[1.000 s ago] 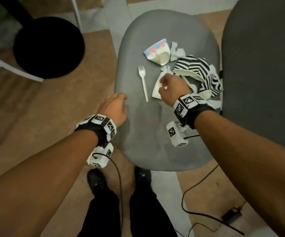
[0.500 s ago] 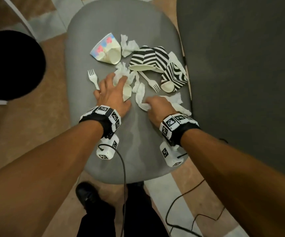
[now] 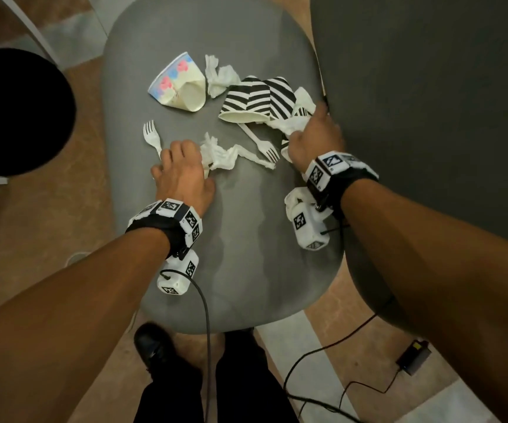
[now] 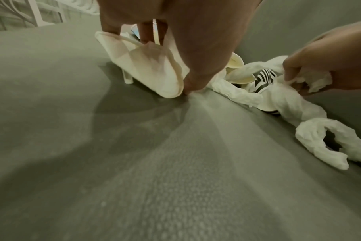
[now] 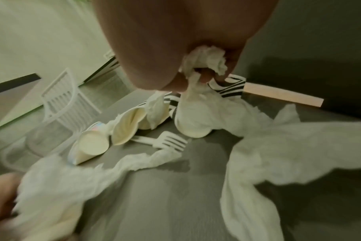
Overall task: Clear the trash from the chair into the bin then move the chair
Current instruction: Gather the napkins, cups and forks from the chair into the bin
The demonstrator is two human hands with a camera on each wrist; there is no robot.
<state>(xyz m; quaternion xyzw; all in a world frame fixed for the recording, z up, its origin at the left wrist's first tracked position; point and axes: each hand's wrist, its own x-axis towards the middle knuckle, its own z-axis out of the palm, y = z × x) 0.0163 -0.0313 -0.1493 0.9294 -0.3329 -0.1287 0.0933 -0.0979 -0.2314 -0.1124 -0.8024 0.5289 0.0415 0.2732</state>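
Grey chair seat [image 3: 246, 239] held the trash at its far half, near half bare. Left hand [image 3: 182, 175] pinching a flattened white cup [image 4: 146, 68] and twisted tissue [image 3: 231, 155]; right hand [image 3: 313, 138] clenched on crumpled tissue [image 5: 204, 62] beside striped cups [image 3: 255, 99], hard against the backrest [image 3: 429, 102]. Loose forks [image 3: 260, 143] between. Bin [image 3: 17, 111] left, apart from the seat edge. Clenched tissue clear only from the right wrist.

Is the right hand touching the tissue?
Touching. The right wrist view shows the right hand with its fingers curled round a wad of tissue.
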